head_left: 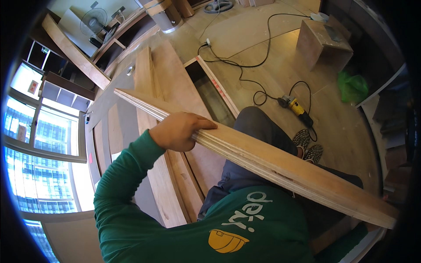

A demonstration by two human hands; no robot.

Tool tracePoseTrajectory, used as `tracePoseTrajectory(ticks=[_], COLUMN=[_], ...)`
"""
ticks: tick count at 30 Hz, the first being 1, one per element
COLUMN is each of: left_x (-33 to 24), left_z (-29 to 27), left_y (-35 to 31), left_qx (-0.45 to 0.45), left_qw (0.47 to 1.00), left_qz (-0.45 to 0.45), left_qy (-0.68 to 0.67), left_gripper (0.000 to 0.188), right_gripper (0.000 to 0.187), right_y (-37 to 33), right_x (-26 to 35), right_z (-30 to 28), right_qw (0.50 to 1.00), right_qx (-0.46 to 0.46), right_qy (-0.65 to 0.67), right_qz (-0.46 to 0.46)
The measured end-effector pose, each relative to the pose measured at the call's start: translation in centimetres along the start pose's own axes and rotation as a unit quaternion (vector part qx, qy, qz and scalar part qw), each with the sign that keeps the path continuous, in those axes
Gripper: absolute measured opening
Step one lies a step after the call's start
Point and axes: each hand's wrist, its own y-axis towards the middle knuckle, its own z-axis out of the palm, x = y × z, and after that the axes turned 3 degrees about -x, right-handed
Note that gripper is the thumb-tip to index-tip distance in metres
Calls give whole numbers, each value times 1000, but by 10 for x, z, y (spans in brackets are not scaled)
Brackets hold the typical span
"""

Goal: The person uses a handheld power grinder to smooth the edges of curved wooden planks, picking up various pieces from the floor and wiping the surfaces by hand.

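A long stack of plywood strips (280, 164) lies slantwise across my lap, from the upper left down to the lower right. Its layered edges face me, and the strips sit flush on one another. My left hand (182, 130) is closed round the stack toward its far left end, with the fingers over the top face. At the lower right a green sleeve (344, 245) of my right arm shows under the boards. My right hand itself is not visible.
Long wooden boards (169, 188) lie to my left beside an open box frame (215, 94). On the floor are a yellow angle grinder (296, 107) with its black cord, a wooden box (324, 44) and a green plastic bag (353, 87). A fan (94, 22) stands far left.
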Motion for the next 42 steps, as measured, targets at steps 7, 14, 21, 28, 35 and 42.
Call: tracePoseTrajectory(ticks=[7, 14, 21, 28, 35, 42], left_x=[12, 53, 80, 88, 63, 29], left_z=[-39, -7, 41, 80, 80, 107], left_y=[46, 92, 152, 183, 169, 150], left_qx=[136, 130, 175, 163, 98, -207], left_qw=[989, 989, 967, 967, 982, 962], left_qz=[-55, 0, -75, -146, -136, 109], left_qy=[-19, -76, -168, -128, -84, 139], left_gripper=[54, 36, 48, 97, 72, 54], right_gripper=[81, 89, 87, 64, 47, 56], right_y=[-70, -115, -119, -109, -122, -143], right_x=[33, 50, 59, 74, 28, 25], right_z=[-7, 9, -45, -72, 54, 96], right_qw=[874, 795, 803, 911, 914, 698], right_qx=[-41, 93, 126, -79, -378, -293], right_qy=[-418, -538, -531, -405, -144, -544], right_qz=[-244, -264, -240, 26, 39, -363])
